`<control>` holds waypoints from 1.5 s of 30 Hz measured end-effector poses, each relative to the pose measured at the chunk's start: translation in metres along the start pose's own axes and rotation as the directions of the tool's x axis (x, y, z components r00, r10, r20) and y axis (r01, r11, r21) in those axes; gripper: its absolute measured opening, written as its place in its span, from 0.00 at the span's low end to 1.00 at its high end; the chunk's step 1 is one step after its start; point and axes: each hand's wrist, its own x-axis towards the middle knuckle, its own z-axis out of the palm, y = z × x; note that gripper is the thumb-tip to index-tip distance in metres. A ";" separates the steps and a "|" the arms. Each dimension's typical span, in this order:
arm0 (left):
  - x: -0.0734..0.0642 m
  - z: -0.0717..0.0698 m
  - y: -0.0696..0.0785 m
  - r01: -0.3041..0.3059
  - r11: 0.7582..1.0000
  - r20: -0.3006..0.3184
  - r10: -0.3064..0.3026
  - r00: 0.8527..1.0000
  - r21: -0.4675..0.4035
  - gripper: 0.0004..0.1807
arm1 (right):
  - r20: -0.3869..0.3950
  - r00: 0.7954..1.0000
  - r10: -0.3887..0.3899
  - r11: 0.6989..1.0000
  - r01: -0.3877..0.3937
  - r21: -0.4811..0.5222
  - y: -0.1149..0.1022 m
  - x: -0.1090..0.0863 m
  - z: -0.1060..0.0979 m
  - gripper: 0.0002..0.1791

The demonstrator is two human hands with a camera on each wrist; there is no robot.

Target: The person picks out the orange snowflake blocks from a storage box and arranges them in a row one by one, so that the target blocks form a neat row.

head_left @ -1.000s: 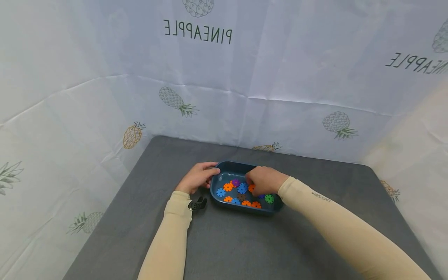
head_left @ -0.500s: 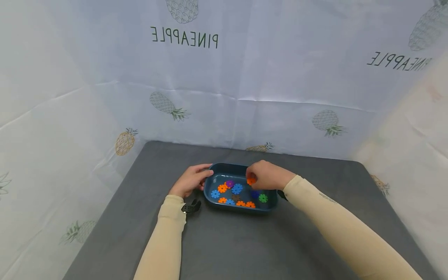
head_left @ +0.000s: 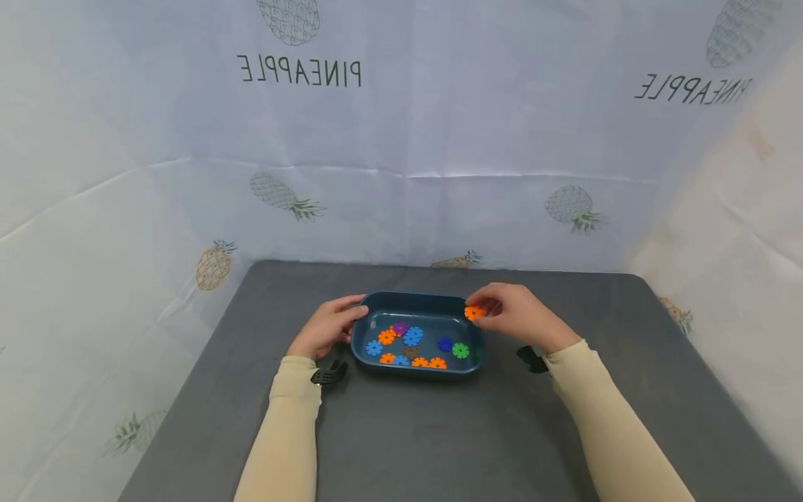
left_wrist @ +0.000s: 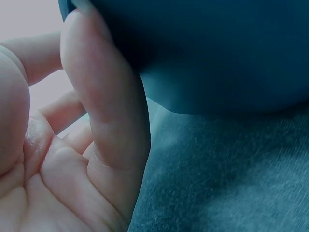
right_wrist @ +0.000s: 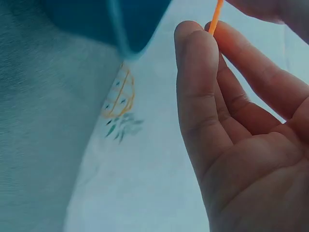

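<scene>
A dark blue rectangular tray (head_left: 426, 305) lies on the grey table in the head view, with notched snowflake-shaped plastic discs on its floor. My left hand (head_left: 325, 329) holds the tray's left end, thumb over the rim; in the left wrist view its fingers (left_wrist: 104, 92) lie against the tray wall (left_wrist: 217, 58). Above the tray's right end, my right hand (head_left: 517, 317) pinches an orange disc (head_left: 473, 314) between thumb and fingertips. That disc shows edge-on as a thin orange strip (right_wrist: 216, 18) in the right wrist view.
Inside the tray lie a green disc (head_left: 461, 350), a dark blue disc (head_left: 445, 344), a purple disc (head_left: 399, 328), a brown disc (head_left: 411, 353) and several orange and light blue ones. White pineapple-print cloth (head_left: 401, 223) hangs behind the grey table (head_left: 401, 432).
My right hand has come up out of the tray with the orange disc and moved right, over the tray's right rim. My left hand keeps its hold. The head view has shifted slightly.
</scene>
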 end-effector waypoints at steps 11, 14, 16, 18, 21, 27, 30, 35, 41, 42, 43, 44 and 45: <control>-0.003 -0.011 -0.003 0.032 0.999 -0.038 -0.033 0.999 -0.015 0.34 | -0.103 0.989 0.103 0.991 -0.093 0.097 0.054 -0.013 0.016 0.17; -0.001 -0.011 -0.002 0.040 0.999 -0.031 -0.041 0.999 -0.022 0.34 | -0.096 0.989 0.115 0.989 -0.105 0.107 0.063 -0.012 0.022 0.16; -0.001 -0.012 -0.002 0.040 0.999 -0.015 -0.040 0.999 -0.019 0.35 | -0.092 0.988 0.124 0.987 -0.114 0.111 0.066 -0.011 0.024 0.16; -0.002 -0.013 -0.003 0.041 0.999 -0.013 -0.041 0.999 -0.023 0.35 | -0.086 0.988 0.127 0.987 -0.118 0.107 0.068 -0.009 0.026 0.16; -0.002 -0.014 -0.002 0.037 0.999 -0.015 -0.037 0.999 -0.026 0.36 | -0.077 0.989 0.129 0.988 -0.121 0.097 0.070 -0.006 0.029 0.15; -0.002 -0.013 -0.001 0.059 0.998 -0.015 -0.059 0.998 -0.031 0.36 | -0.052 0.986 0.157 0.984 -0.151 0.093 0.073 -0.004 0.035 0.15; -0.002 -0.011 0.000 0.067 0.997 -0.023 -0.068 0.997 -0.042 0.35 | -0.043 0.987 0.155 0.985 -0.151 0.085 0.073 -0.004 0.036 0.16; 0.001 -0.010 -0.003 0.054 0.998 -0.016 -0.055 0.998 -0.041 0.37 | -0.044 0.987 0.156 0.986 -0.153 0.060 0.075 -0.004 0.039 0.15; 0.000 -0.011 -0.007 0.058 0.997 -0.011 -0.059 0.998 -0.042 0.38 | -0.028 0.986 0.167 0.986 -0.166 0.029 0.077 0.001 0.041 0.14; -0.001 -0.011 -0.007 0.058 0.997 -0.010 -0.058 0.998 -0.041 0.38 | -0.029 0.986 0.167 0.986 -0.166 0.024 0.078 0.002 0.042 0.14; -0.001 -0.011 -0.007 0.058 0.998 -0.011 -0.058 0.998 -0.041 0.38 | -0.029 0.986 0.167 0.986 -0.166 0.019 0.078 0.003 0.042 0.14; 0.000 -0.012 -0.006 0.059 0.997 -0.012 -0.060 0.998 -0.040 0.38 | -0.031 0.986 0.166 0.986 -0.166 0.016 0.078 0.003 0.042 0.14; 0.000 -0.012 -0.006 0.060 0.997 -0.014 -0.060 0.998 -0.038 0.38 | -0.032 0.986 0.164 0.986 -0.164 0.014 0.079 0.004 0.043 0.15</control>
